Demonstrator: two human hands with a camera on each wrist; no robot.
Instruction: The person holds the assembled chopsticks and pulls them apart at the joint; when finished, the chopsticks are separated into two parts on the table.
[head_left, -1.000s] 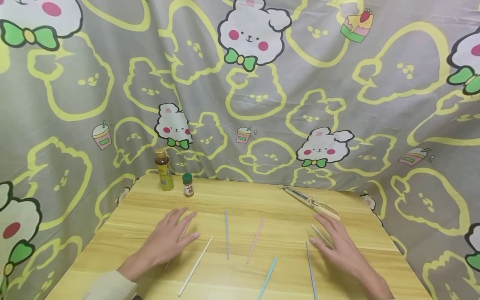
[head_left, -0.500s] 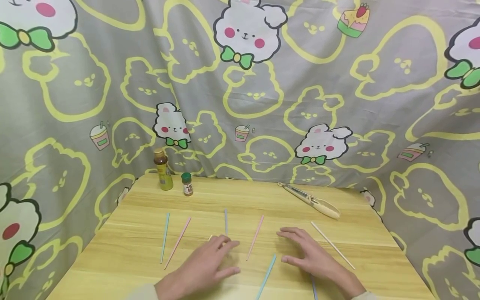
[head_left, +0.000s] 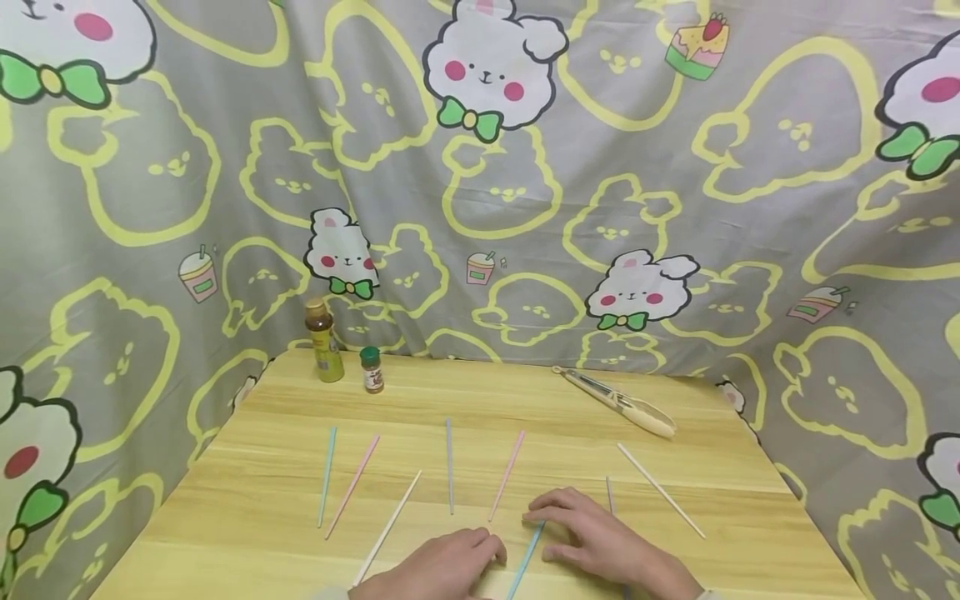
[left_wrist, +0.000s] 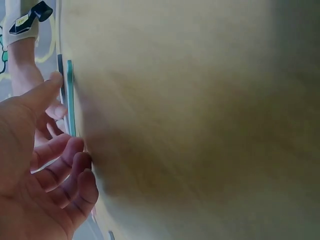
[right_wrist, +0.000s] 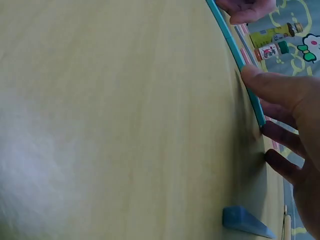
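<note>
A teal chopstick (head_left: pixel 526 560) lies near the table's front, between my two hands. My right hand (head_left: pixel 600 537) is over its far end, fingers spread and bent; the right wrist view shows the thumb and fingertips close beside the teal chopstick (right_wrist: pixel 232 45), and contact is unclear. My left hand (head_left: pixel 442 567) is low to the left of it, fingers loosely curled with nothing in them. A blue chopstick (head_left: pixel 611 493) runs partly hidden beneath my right hand and forearm; its square end (right_wrist: pixel 235 218) shows in the right wrist view. A white chopstick (head_left: pixel 392 521) lies left of my left hand.
More chopsticks lie spread out: teal (head_left: pixel 327 479), pink (head_left: pixel 352 487), grey-blue (head_left: pixel 450 467), pink (head_left: pixel 507 475) and white (head_left: pixel 660 489). At the back stand a sauce bottle (head_left: pixel 325 346) and a green-capped spice jar (head_left: pixel 372 371). Tongs (head_left: pixel 615 402) lie back right. A patterned curtain (head_left: pixel 420 192) surrounds the table.
Both hands have moved inward and toward the table's front, from wide apart to either side of the teal chopstick. The chopsticks have stayed where they were.
</note>
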